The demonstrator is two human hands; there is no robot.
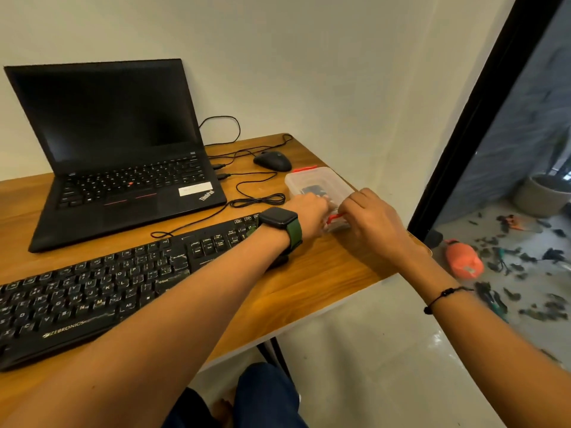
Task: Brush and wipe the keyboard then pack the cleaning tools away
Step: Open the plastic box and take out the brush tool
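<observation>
I see both hands at the clear plastic box, which sits on the wooden desk just past the right end of the black keyboard. My left hand, with a dark watch on a green strap at the wrist, lies curled against the box's near left corner; I cannot tell what its fingers grip, since they are hidden behind the knuckles. My right hand is curled at the box's near edge, fingertips pinching the red clasp there. A second red clasp shows on the box's far edge. Dark things lie inside the box, too blurred to name. Beyond the box rests a black mouse, its cable looping between box and laptop, which stands open with a dark screen, left of the box and behind the keyboard.
</observation>
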